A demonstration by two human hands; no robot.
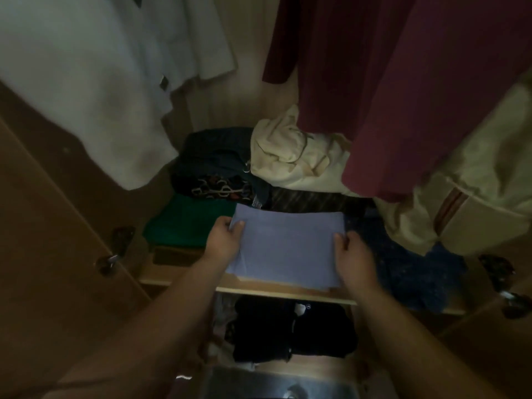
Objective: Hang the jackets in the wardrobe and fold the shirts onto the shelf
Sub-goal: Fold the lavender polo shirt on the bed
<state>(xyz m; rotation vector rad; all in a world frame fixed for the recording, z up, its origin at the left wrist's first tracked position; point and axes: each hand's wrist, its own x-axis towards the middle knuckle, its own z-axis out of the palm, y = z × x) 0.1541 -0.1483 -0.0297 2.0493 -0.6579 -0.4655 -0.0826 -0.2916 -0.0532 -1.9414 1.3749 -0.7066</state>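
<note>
Pretty dim in this wardrobe, but both hands are on a folded lilac shirt [288,249] sitting at the front of the shelf [178,279], its near edge right at the shelf lip. Left hand [223,239] has its grip pinching the shirt's left edge, fingers curled over the top. Right hand [352,254] pinches the right edge the same way. A folded green shirt [190,220] lies just beside it on the left, and a cream garment [290,156] is bunched up behind. A white jacket [86,82] and a maroon jacket [403,82] hang above.
</note>
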